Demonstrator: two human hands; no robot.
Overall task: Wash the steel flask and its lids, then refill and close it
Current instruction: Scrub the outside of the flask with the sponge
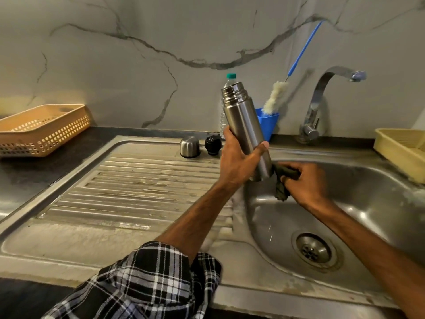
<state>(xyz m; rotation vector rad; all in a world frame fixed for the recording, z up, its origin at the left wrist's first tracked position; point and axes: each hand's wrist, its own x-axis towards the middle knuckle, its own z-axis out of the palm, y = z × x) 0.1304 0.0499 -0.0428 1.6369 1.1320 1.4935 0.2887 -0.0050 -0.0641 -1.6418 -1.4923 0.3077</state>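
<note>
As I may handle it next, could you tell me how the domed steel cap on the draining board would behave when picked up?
The domed steel cap is small and metal: probably light, stiff. Its polished rounded top may slip when wet. Dome-up on the ribbed draining board it seems stable; sideways it might roll.

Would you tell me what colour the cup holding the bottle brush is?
Blue plastic cup, head view.

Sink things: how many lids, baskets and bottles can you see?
Lids: 2, steel cap and black stopper
Baskets: 2, orange basket and yellow basket
Bottles: 2, steel flask and plastic bottle
Total: 6
</note>
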